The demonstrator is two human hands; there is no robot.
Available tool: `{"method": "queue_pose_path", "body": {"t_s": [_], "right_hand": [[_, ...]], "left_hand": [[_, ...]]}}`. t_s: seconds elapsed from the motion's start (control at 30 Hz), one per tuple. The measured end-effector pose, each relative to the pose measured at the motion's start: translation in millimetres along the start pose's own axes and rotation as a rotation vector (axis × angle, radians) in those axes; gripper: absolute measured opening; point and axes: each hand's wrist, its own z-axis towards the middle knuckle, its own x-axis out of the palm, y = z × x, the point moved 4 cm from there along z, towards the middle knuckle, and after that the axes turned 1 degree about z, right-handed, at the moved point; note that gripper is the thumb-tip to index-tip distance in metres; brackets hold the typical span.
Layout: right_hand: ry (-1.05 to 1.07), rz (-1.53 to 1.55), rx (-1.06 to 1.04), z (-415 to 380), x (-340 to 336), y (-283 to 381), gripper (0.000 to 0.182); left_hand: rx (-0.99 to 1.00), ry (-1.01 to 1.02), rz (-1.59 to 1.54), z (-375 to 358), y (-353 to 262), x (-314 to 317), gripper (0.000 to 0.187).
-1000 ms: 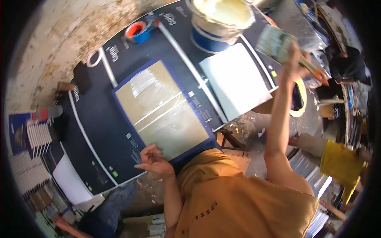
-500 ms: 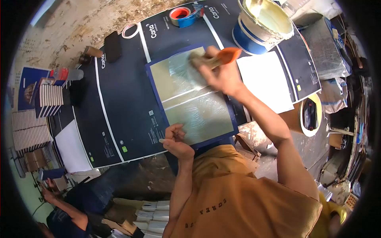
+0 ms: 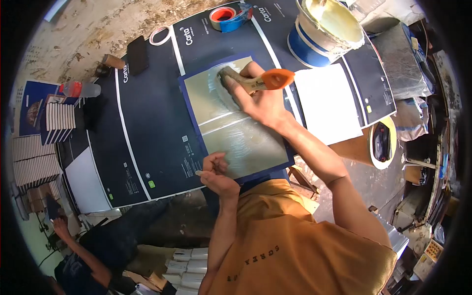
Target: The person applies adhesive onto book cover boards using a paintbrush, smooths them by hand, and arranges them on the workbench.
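My right hand (image 3: 260,98) grips a wide brush (image 3: 278,78) with an orange-tipped wooden handle. Its bristles press on the upper half of a blue-edged cover with two grey-green boards (image 3: 201,91). A wet, milky film shines on both boards, and a pale strip runs between them. My left hand (image 3: 219,176) is at the cover's lower left edge with its fingers curled; a small pale thing shows at the fingertips, too small to name.
A blue and white bucket (image 3: 314,44) of pale paste stands behind right. White paper (image 3: 327,103) lies at the right. Tape rolls (image 3: 223,19) and a dark phone (image 3: 137,55) lie at the back. Book stacks (image 3: 37,157) stand left; another person's arm (image 3: 81,250) shows lower left.
My right hand has moved the brush left over the upper board. The wet film on the lower board looks smoother. My left hand has barely moved. The other person's hand has shifted slightly.
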Motion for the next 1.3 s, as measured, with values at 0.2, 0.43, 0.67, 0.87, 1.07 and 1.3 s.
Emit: {"method": "queue_pose_path", "body": {"t_s": [0.2,0.43,0.67,0.87,1.07,1.3], "right_hand": [[-0.152,-0.322,-0.087,51.0,-73.8,-36.6,0.015],[0.347,-0.046,-0.218,79.9,-42.4,-37.0,0.029],[0.477,0.075,-0.201,131.2,-44.1,-27.9,0.035],[0.301,-0.002,-0.236,152.5,-33.2,-84.0,0.033],[0.653,0.193,-0.341,126.5,6.4,-24.8,0.036],[0.697,-0.116,-0.156,177.1,38.9,-19.5,0.027]], "left_hand": [[-0.022,0.005,-0.008,-0.5,0.5,-0.2,0.082],[-0.025,0.011,0.103,0.0,0.9,-1.9,0.084],[-0.062,-0.009,-0.003,-1.8,2.7,-1.2,0.081],[-0.097,-0.023,-0.024,-4.7,4.4,-3.8,0.080],[-0.102,0.004,-0.003,-2.3,3.5,-0.3,0.080],[-0.071,0.006,-0.019,-2.6,4.4,-2.1,0.082]]}}
